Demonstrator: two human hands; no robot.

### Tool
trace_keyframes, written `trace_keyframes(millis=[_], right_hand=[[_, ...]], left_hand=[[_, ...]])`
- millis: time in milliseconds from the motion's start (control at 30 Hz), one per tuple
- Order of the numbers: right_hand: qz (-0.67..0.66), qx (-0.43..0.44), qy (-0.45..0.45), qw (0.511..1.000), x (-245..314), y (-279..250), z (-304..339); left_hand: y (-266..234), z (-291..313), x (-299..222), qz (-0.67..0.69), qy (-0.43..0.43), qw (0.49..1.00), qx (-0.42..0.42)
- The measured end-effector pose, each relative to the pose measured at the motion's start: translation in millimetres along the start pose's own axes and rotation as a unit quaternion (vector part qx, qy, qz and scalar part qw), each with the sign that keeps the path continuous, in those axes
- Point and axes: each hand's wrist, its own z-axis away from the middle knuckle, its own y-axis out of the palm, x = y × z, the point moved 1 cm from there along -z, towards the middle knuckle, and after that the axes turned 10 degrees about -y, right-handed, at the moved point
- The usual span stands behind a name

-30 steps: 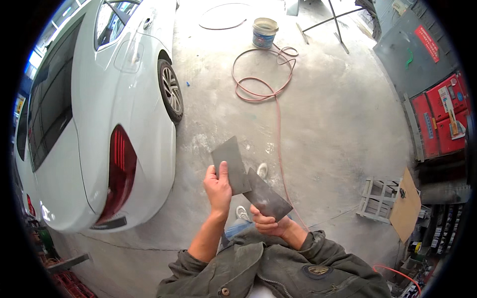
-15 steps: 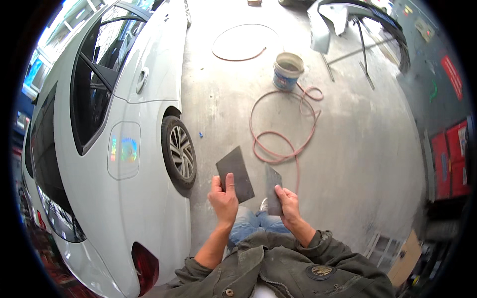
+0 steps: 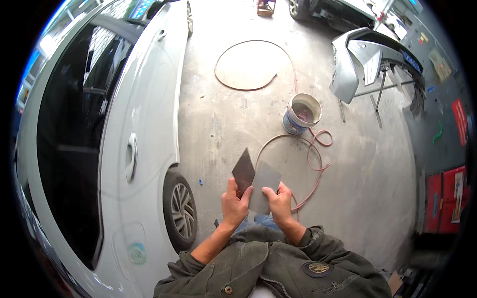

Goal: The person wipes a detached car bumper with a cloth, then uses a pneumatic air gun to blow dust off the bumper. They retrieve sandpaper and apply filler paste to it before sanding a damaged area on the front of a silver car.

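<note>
My left hand [image 3: 234,204] is closed on a dark grey-brown rectangular sheet [image 3: 243,169], which looks like sandpaper and points away from me with one corner up. In my right hand [image 3: 281,204] is a paler grey sheet [image 3: 266,183] of similar size, pinched with the thumb on its upper face. The sheets meet edge to edge in front of my body, the paler one partly covering the dark one's right side. The fingers beneath both sheets are hidden.
On my left stands a white car [image 3: 149,99] with its wheel [image 3: 181,211] close by. A bucket [image 3: 302,114] with murky contents sits ahead on the floor, a reddish hose [image 3: 318,184] looped around there. A bumper [image 3: 348,67] rests on a stand at far right, near red cabinets [image 3: 449,198].
Both hands have come together, bringing the two sheets from apart to touching. My view has tilted up and moved forward along the car, so the bucket and hose appear lower.
</note>
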Motion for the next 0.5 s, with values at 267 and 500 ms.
trace_keyframes(millis=[267, 500], right_hand=[[0.013, -0.062, -0.036, 0.997, -4.6, 65.1, -240.0], [-0.256, 0.044, 0.116, 0.959, 29.4, 105.3, -493.0]], left_hand=[[21.5, -233.7, -29.2, -0.067, -0.114, 0.968, 0.213], [99.9, -470.5, -77.1, 0.362, -0.344, 0.804, 0.324]])
